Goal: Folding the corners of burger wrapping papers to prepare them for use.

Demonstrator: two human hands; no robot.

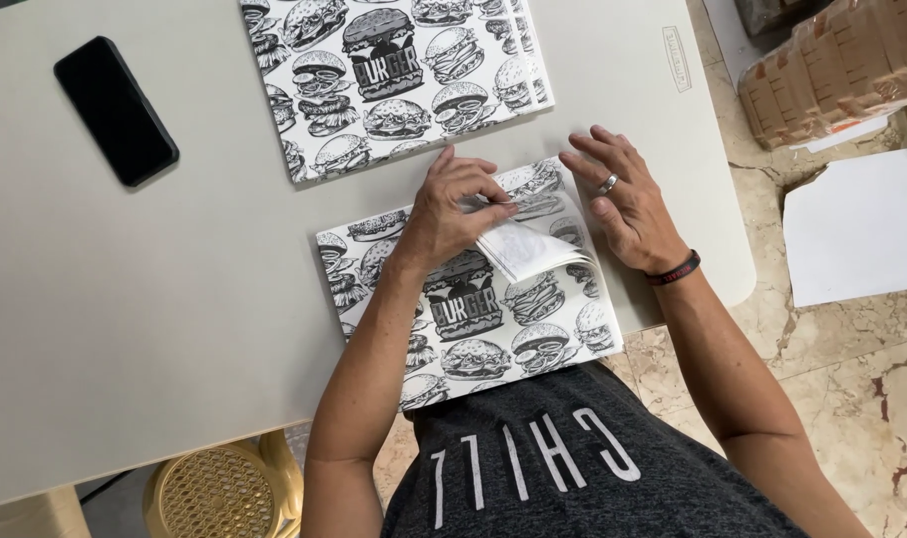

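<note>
A stack of white paper sheets printed with black burger drawings lies at the near edge of the pale table. My left hand pinches the top sheet's far right corner and curls it back, showing its plain underside. My right hand, with a ring and a dark wristband, rests flat with fingers spread on the stack's right edge and the table. A second stack of the same printed sheets lies farther away.
A black phone lies face up at the table's far left. Bundles wrapped in brown plastic and a white sheet sit on the marble floor to the right. A yellow plastic stool stands under the table's near edge.
</note>
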